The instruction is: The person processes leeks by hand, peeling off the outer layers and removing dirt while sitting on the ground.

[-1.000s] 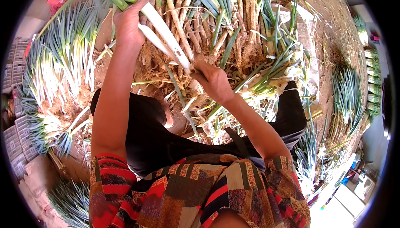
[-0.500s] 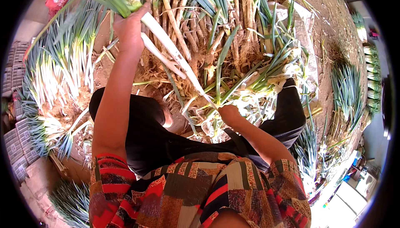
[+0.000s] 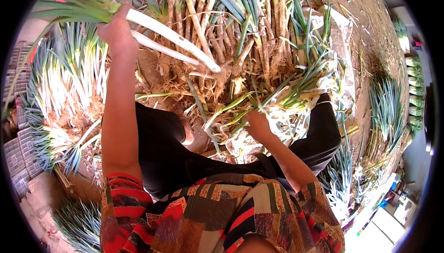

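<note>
At the upper left, my left hand (image 3: 116, 29) is wrapped round two long green onions (image 3: 173, 40), just below their leaves. Their peeled white shafts slant down to the right, and their green tops (image 3: 76, 6) spread left. In the lower middle, my right hand (image 3: 258, 124) is closed on a stripped green onion leaf (image 3: 240, 126), apart from the white shafts. Loose peelings (image 3: 245, 144) lie below and around it. Unpeeled green onions (image 3: 217, 26) with brown skins and roots stand in a row ahead of me.
White-shafted green onions (image 3: 69, 77) lie heaped at the left. A mound of leaves and skins (image 3: 300, 89) sits by my right knee. More bundles (image 3: 386, 105) rest on the dirt ground (image 3: 360, 45) at the right. Stacked grey blocks (image 3: 21, 156) stand at the far left.
My left hand has moved left with the two green onions, and their tops swing further left. My right hand has come away from the shaft end, with the leaf strips shifting beside it.
</note>
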Demonstrator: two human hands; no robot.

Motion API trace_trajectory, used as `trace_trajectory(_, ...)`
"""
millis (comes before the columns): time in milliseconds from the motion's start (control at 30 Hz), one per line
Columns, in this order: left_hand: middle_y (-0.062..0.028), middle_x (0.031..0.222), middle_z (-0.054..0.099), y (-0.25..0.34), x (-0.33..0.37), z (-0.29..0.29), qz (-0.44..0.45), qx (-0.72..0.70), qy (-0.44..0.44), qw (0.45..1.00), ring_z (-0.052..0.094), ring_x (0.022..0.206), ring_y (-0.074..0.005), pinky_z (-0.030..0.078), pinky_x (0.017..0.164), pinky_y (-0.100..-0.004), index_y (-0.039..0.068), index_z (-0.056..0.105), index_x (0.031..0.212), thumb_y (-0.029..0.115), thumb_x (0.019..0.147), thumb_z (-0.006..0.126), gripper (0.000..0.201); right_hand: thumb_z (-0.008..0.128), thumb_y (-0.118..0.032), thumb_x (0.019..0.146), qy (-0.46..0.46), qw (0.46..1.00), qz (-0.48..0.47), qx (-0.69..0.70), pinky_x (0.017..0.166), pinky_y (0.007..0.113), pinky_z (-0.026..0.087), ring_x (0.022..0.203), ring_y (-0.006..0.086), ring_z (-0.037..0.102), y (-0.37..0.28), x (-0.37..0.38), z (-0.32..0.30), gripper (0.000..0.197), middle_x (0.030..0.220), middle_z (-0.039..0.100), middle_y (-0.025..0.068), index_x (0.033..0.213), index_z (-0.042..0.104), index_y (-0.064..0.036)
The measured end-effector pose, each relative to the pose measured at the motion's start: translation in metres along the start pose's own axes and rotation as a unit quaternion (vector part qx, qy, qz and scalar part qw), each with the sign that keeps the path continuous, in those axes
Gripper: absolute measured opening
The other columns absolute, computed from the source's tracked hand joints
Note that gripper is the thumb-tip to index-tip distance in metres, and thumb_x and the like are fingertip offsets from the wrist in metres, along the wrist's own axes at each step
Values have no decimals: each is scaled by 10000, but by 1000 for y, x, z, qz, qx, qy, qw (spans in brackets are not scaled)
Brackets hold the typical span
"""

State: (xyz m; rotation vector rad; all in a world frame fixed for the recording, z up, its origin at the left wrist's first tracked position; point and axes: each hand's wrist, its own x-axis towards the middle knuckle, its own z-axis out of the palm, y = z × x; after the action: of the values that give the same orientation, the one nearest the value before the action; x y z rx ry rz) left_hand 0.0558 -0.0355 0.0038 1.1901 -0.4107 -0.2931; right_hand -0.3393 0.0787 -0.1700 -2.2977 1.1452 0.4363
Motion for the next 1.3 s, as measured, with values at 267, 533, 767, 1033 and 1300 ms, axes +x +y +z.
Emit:
trace_trajectory(267, -113, 863, 603, 2, -43, 19, -258, 16, -35, 965, 543, 728, -154, 449, 622, -273, 27, 568, 961, 106, 727, 715, 287, 666, -310, 781, 331, 909, -55, 247, 606, 261, 454, 614, 197, 526, -86, 66, -107, 421, 773, 546, 67, 1070, 499, -53)
trace_trajectory(533, -28, 773, 569, -13, -19, 3, -325, -109, -242, 908, 372, 524, -64, 340, 525, -220, 50, 594, 887, 152, 728, 715, 225, 516, -305, 902, -151, 579, -49, 800, 456, 206, 386, 513, 84, 484, -77, 40, -127, 350, 666, 549, 32, 1055, 531, 9)
trace_trajectory(767, -8, 715, 557, -8, -41, 15, -237, 35, -243, 940, 412, 535, -73, 340, 503, -216, 45, 588, 863, 251, 696, 752, 312, 416, -409, 928, -127, 612, -20, 781, 407, 217, 375, 473, 109, 501, -84, 33, -117, 437, 665, 593, 85, 946, 559, 4)
trace_trajectory(1033, 14, 726, 567, -6, -46, 18, -295, 35, -181, 937, 432, 597, -80, 346, 549, -224, 86, 620, 883, 321, 679, 757, 341, 450, -392, 914, -101, 708, -17, 699, 496, 208, 419, 530, 94, 520, -89, 28, -123, 431, 636, 581, 60, 1014, 571, 8)
trace_trajectory(1300, -28, 777, 612, -16, -67, 21, -324, 25, -264, 908, 541, 638, -89, 381, 510, -225, 42, 626, 895, 177, 705, 741, 260, 416, -554, 866, 69, 777, -46, 624, 697, 284, 427, 807, 162, 555, -92, 64, -138, 628, 834, 613, 106, 1016, 597, 28)
